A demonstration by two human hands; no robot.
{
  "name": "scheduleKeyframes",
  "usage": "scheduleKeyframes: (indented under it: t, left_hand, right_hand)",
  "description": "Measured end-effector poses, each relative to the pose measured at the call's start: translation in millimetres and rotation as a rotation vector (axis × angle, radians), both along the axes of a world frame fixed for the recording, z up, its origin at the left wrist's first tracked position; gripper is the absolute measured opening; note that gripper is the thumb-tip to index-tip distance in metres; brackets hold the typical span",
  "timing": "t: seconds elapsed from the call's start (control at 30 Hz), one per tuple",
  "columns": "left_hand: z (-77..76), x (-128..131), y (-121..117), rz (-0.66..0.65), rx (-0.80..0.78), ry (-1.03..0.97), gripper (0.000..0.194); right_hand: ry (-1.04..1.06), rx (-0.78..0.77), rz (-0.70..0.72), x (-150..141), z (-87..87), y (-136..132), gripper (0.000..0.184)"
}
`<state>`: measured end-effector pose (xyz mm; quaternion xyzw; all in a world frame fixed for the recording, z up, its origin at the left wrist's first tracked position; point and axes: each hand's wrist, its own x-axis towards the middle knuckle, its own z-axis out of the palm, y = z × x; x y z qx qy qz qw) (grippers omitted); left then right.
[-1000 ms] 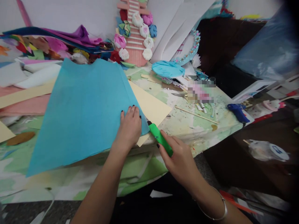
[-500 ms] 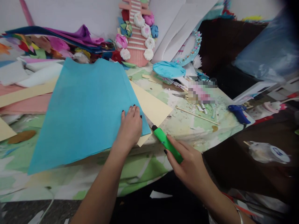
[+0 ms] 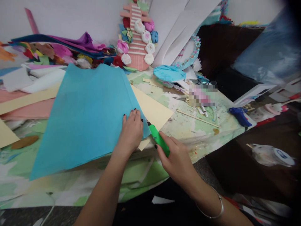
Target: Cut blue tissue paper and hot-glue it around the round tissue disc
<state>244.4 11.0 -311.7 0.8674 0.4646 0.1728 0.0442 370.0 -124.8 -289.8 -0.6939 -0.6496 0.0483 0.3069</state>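
A large sheet of blue paper (image 3: 89, 106), which looks folded over, lies on the table with its front corner over the edge. My left hand (image 3: 131, 128) rests flat on the paper near its right edge, fingers stretched out and pressing down. In my right hand (image 3: 176, 153) is a green utility knife (image 3: 160, 139), its dark tip against the right edge of the blue paper; the blade itself is hard to make out. Cream card (image 3: 152, 106) pokes out from beneath the blue paper on the right.
Scissors (image 3: 182, 99), a thin wooden stick (image 3: 197, 118) and a blue glue gun (image 3: 240, 116) lie to the right. Behind stands a pink paper craft with flowers (image 3: 138, 47). Coloured paper scraps (image 3: 54, 50) pile up at the back left. The table's front edge (image 3: 178, 157) runs close by.
My right hand has moved left and slightly forward, bringing the knife tip to the blue paper's edge. My left hand stays on the paper. The view has shifted slightly.
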Motion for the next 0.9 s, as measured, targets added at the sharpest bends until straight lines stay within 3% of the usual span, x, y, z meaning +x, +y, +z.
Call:
scheduleKeyframes:
  t: [0.33,0.9]
  left_hand:
    - [3.0,1.3,-1.3,0.024,-0.022,0.026,0.051]
    - [8.9,3.7,-1.6,0.029,-0.092,0.006,0.052]
  right_hand:
    - [-0.009,-0.054,-0.012,4.2,7.4,13.0,0.047]
    - [-0.065,-0.009,-0.024,36.7,9.9,-16.1,0.042]
